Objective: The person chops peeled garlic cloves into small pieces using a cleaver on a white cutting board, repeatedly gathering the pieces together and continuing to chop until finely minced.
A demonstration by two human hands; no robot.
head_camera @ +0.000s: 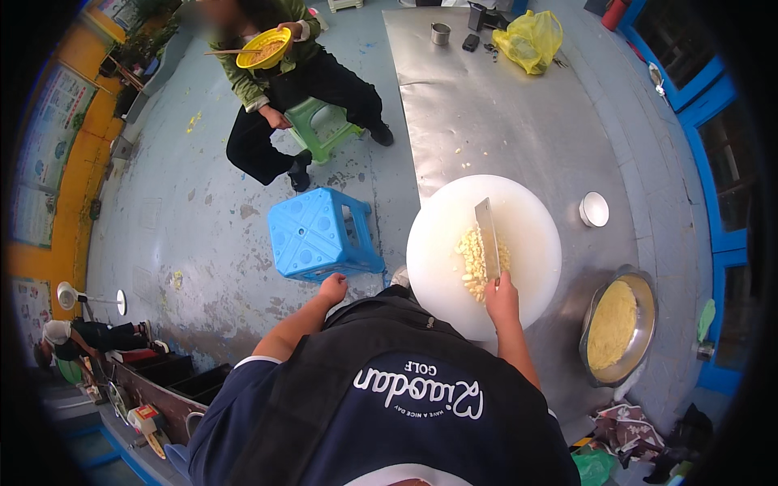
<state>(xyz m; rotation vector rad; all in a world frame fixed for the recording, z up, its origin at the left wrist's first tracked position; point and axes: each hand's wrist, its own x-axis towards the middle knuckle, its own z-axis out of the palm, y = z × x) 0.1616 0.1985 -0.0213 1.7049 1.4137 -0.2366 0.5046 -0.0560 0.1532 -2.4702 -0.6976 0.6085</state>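
My right hand [502, 299] grips the handle of a cleaver [488, 238], whose blade stands edge-down among chopped pale yellow pieces, perhaps garlic [472, 258]. These lie on a round white cutting board [535, 249] at the near left side of a stainless steel table [510, 121]. My left hand [334, 288] hangs away from the board, near the front edge of a blue plastic stool [307, 234], with its fingers curled; nothing shows in it. A few small pale pieces lie on the metal beyond the board.
Right of the board are a small white bowl [594, 209] and a metal basin [645, 316] of yellow dough-like food. A metal cup [440, 33] and a yellow plastic bag [535, 42] sit at the far end. A seated person holds a yellow bowl [246, 59] of noodles.
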